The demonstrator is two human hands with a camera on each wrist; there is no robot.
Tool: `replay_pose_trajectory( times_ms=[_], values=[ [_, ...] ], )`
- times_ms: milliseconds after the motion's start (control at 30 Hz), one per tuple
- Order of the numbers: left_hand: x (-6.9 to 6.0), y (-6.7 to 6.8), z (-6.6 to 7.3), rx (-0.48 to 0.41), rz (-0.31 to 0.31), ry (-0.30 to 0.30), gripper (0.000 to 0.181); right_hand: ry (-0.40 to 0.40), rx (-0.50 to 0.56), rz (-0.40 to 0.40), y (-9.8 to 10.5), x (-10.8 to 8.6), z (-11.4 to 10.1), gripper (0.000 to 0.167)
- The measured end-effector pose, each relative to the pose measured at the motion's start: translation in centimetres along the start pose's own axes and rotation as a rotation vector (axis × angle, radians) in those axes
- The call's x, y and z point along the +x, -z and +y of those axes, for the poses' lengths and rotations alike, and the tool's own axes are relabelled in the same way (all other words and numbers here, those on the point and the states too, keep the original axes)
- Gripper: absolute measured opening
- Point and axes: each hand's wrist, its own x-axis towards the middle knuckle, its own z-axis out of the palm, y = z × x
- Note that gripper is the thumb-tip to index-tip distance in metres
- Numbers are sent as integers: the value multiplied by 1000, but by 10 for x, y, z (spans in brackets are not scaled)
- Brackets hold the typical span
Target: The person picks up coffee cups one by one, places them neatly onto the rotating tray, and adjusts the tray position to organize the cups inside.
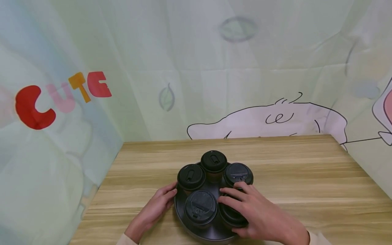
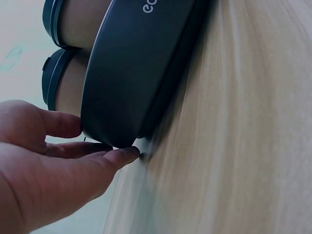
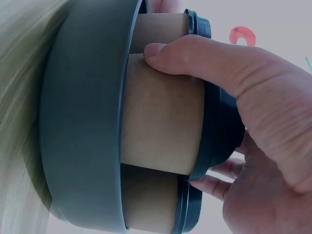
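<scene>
A round black tray point(image 1: 211, 234) with a deep side wall stands on the table and holds several brown paper coffee cups with black lids. My left hand point(image 1: 157, 206) holds the tray at its left edge; in the left wrist view the thumb is at the upper rim and fingers touch lower down. My right hand point(image 1: 254, 211) grips the front-right coffee cup point(image 3: 163, 114), thumb on its brown side and fingers across its lid. That cup stands inside the tray wall, its lid mostly covered by the hand in the head view.
Other lidded cups stand around it: front left point(image 1: 201, 207), back left point(image 1: 191, 177), back point(image 1: 213, 161) and back right point(image 1: 239, 173). Beneath lies a wood-grain table point(image 1: 147, 163). A printed curtain point(image 1: 137, 85) hangs behind and to the sides.
</scene>
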Motion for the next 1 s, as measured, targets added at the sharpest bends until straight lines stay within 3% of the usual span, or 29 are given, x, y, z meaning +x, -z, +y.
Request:
replay_pose_trajectory(
  times_ms=[833, 1000],
  values=[
    [0, 0, 5, 4, 26, 50, 59, 10, -10, 16, -2, -2, 0, 79],
    [0, 0, 5, 11, 19, 33, 60, 1, -2, -9, -1, -3, 0, 81]
  ],
)
